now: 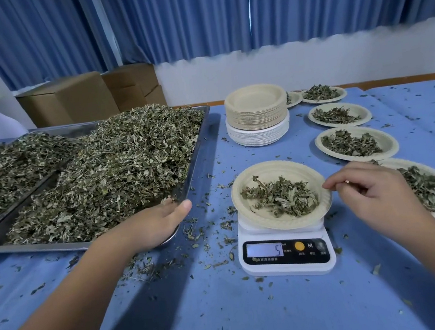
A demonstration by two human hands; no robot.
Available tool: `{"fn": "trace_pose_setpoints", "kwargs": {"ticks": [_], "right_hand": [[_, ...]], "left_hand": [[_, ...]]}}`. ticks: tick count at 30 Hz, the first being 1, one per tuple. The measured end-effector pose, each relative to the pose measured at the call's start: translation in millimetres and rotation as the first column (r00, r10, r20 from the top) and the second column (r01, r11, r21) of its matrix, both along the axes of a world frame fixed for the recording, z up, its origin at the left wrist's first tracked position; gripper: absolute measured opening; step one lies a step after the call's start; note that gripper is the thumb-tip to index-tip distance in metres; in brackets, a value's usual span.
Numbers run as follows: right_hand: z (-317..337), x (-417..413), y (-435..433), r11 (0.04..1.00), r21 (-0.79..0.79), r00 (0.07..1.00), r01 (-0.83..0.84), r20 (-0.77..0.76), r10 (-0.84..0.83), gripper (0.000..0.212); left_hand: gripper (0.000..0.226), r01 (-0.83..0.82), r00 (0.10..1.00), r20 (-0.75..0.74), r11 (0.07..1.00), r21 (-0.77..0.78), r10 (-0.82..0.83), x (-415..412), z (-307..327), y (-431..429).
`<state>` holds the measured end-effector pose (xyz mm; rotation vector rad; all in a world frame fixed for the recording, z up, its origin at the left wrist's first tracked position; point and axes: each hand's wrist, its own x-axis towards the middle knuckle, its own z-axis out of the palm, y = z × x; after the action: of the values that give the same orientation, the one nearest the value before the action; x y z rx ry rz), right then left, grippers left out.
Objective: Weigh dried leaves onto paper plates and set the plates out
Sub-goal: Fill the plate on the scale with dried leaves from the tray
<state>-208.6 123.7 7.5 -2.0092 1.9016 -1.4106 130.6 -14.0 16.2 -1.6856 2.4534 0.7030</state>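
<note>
Paper rim held in a narrow grip, the right hand [373,195] pinches the right edge of the plate [255,171] of leaves, which lies to its left on the scale [286,266], while the left hand [157,221] rests well apart at the tray [200,145], fingers hidden.

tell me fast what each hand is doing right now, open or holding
Left hand: at the tray corner, fingers partly hidden among leaves; cannot tell.
Right hand: fingertips pinched at the plate rim; grip on it cannot be told.
</note>
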Motion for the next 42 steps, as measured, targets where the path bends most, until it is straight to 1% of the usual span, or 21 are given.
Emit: {"fn": "trace_pose_setpoints", "kwargs": {"ticks": [2,6,9,10,13,15,20,23,28,33,35,38,40,42], "right_hand": [[-0.1,-0.2,0.0,1.000,-0.002,1.000,-0.003,-0.007,0.003,0.035],[-0.1,0.5,-0.8,1.000,-0.004,1.000,-0.011,-0.008,0.011,0.041],[-0.5,0.7,-0.1,1.000,-0.006,1.000,-0.012,-0.008,0.012,0.039],[-0.6,0.6,0.2,1.000,-0.005,1.000,-0.013,-0.005,0.013,0.038],[-0.4,0.9,0.9,1.000,-0.006,1.000,-0.008,0.008,0.009,0.035],[-0.2,1.0,1.2,1.000,-0.007,1.000,-0.006,0.014,0.006,0.036],[0.0,1.3,2.2,1.000,0.005,0.999,-0.016,0.031,0.016,0.037],[0.4,1.7,1.6,1.000,0.005,1.000,-0.014,0.023,0.014,0.038],[0.9,2.3,1.0,1.000,0.013,1.000,-0.012,0.007,0.012,0.036],[0.5,2.9,1.0,1.000,0.001,1.000,-0.007,0.025,0.007,0.035],[0.2,3.1,0.6,1.000,0.002,0.999,0.001,0.033,-0.001,0.034],[0.6,2.7,0.6,1.000,0.003,0.999,0.011,0.048,-0.011,0.032],[1.0,2.5,0.6,1.000,0.004,0.999,0.012,0.048,-0.012,0.032],[1.1,2.3,0.6,1.000,0.006,0.999,0.012,0.039,-0.012,0.032]], "left_hand": [[0.086,0.040,0.998,0.043,0.998,-0.044,-0.038,3.1,0.3,5.7],[0.073,0.075,0.996,0.053,0.984,-0.165,-0.067,10.0,-1.0,22.4],[0.051,0.100,0.989,0.133,0.944,-0.315,-0.061,11.7,-6.2,30.2],[0.047,0.106,0.987,0.149,0.926,-0.361,-0.055,11.5,-7.8,32.8],[0.044,0.114,0.987,0.153,0.887,-0.448,-0.049,11.8,-11.9,38.4],[0.045,0.097,0.992,0.115,0.883,-0.459,-0.049,13.5,-12.5,38.8],[0.041,0.022,0.995,-0.082,0.899,-0.438,-0.064,17.1,-11.8,34.9],[0.045,-0.011,0.985,-0.161,0.904,-0.427,-0.063,19.3,-12.3,26.0],[0.047,-0.046,0.981,-0.193,0.917,-0.397,-0.035,21.2,-8.2,7.1],[0.040,-0.105,0.980,-0.192,0.939,-0.327,0.043,17.9,2.8,-7.5],[0.041,-0.133,0.972,-0.231,0.921,-0.365,0.049,12.4,12.1,-10.6],[0.044,-0.159,0.951,-0.310,0.870,-0.467,0.007,-9.0,29.5,-11.6],[0.044,-0.134,0.944,-0.326,0.853,-0.504,-0.044,-30.5,40.8,-8.7],[0.046,-0.107,0.918,-0.379,0.844,-0.526,-0.120,-55.4,50.2,-4.6]]}}
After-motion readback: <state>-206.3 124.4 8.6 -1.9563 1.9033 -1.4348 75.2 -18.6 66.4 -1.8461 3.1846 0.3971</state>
